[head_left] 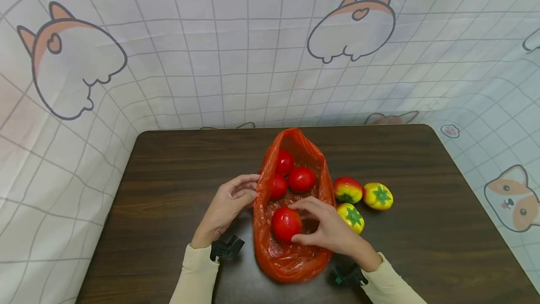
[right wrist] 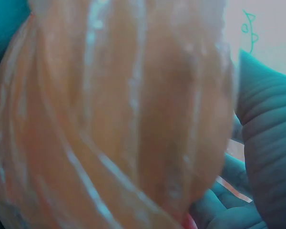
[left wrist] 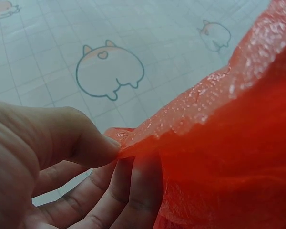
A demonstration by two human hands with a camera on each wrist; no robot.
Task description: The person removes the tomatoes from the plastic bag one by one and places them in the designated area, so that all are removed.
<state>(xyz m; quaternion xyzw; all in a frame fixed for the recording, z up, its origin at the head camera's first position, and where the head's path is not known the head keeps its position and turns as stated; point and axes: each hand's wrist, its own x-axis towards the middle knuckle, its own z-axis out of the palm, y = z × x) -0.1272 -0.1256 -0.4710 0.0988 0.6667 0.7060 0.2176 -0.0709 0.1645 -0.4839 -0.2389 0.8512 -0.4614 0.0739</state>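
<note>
Gripping the round, glossy red tomato (head_left: pixel 286 225) from three o'clock, the nearer right hand (head_left: pixel 326 229) holds it within the mouth of the orange-red plastic bag (head_left: pixel 291 269), towards six on its twelve-to-six long axis, while the left hand (head_left: pixel 225 208) pinches the bag near ten o'clock.

The bag (head_left: pixel 293 272) is orange-red, its fruits (head_left: pixel 301 180) red, the table (head_left: pixel 177 210) streaked brown, the backdrop (head_left: pixel 236 60) gridded white.

There are four red fruits (head_left: pixel 286 224), three part-yellow fruits (head_left: pixel 377 196) and one red bag (head_left: pixel 291 270).
</note>
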